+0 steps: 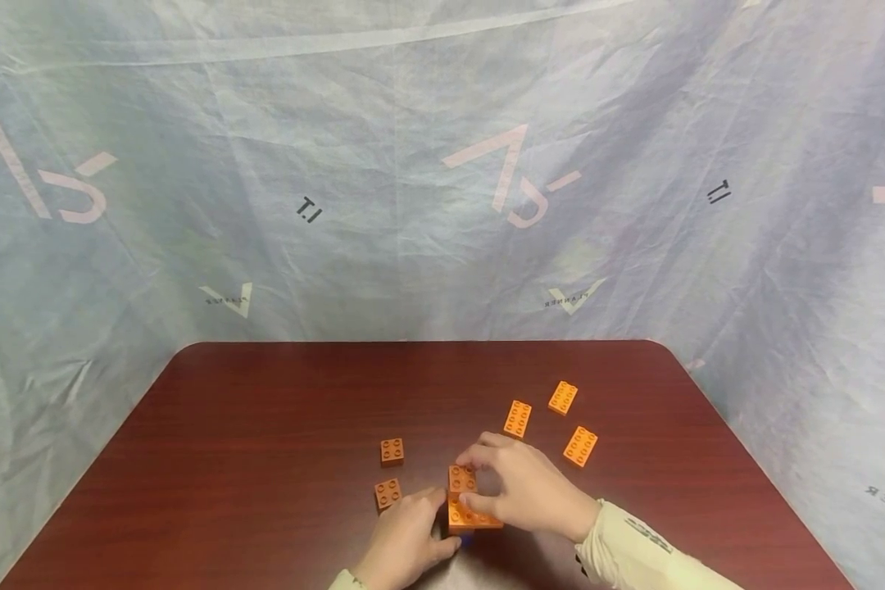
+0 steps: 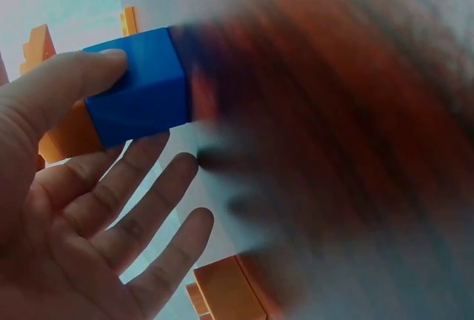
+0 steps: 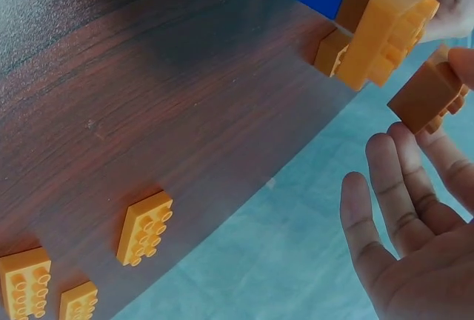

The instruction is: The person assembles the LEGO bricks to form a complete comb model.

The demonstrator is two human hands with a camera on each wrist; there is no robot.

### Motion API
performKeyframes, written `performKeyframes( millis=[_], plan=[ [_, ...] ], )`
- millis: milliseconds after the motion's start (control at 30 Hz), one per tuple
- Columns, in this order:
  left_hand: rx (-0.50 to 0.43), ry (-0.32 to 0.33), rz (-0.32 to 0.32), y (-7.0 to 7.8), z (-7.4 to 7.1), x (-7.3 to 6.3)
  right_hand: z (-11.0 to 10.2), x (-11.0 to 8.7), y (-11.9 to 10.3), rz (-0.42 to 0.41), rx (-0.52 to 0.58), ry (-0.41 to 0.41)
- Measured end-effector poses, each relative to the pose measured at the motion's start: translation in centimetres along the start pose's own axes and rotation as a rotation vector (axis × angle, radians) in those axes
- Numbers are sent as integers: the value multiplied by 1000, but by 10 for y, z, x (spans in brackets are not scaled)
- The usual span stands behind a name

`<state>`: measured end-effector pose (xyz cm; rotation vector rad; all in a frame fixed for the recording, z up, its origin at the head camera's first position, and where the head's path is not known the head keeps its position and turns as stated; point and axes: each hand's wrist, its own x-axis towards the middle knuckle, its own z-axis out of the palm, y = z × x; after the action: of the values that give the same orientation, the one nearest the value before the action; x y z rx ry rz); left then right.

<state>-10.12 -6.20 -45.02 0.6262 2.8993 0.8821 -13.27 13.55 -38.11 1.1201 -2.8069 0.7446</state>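
My right hand (image 1: 531, 483) pinches a small brown four-stud toy brick (image 3: 424, 92) between thumb and fingers. In the head view that brick overlaps the orange eight-stud brick (image 1: 479, 518), which tops a stack; the right wrist view shows a gap between them. Under the orange brick comes a brown brick (image 2: 80, 133), and at the bottom a blue brick (image 2: 141, 87) stands against the table. My left hand (image 1: 404, 537) holds the stack low down, thumb on the blue brick's near face, forefinger round its far side, the other fingers spread.
Two loose brown four-stud bricks, one farther back (image 1: 392, 451) and one nearer (image 1: 387, 493), lie left of the stack. Right of it on the dark red table (image 1: 265, 426) are three orange eight-stud bricks (image 1: 518, 418). A printed cloth (image 1: 398, 164) hangs behind the table.
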Motion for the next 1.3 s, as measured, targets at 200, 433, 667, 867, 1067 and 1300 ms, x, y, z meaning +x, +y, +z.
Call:
performKeyframes(
  millis=[200, 433, 667, 867, 1067, 1300],
  plan=[
    [-11, -7, -15, 0, 0, 1, 1, -1, -1, -4, -12, -24],
    [-10, -12, -24, 1, 0, 1, 2, -4, -1, -9, -34, -29],
    [-28, -31, -35, 1, -1, 2, 2, -5, -1, -13, -5, -36],
    [-39, -56, -47, 0, -1, 3, 2, -6, -2, -25, -7, -38],
    [-33, -63, -59, 1, 0, 1, 2, -7, -3, -33, -9, -37],
    [-26, -42, -42, 0, 1, -1, 2, -7, -3, -36, 8, -47]
  ],
)
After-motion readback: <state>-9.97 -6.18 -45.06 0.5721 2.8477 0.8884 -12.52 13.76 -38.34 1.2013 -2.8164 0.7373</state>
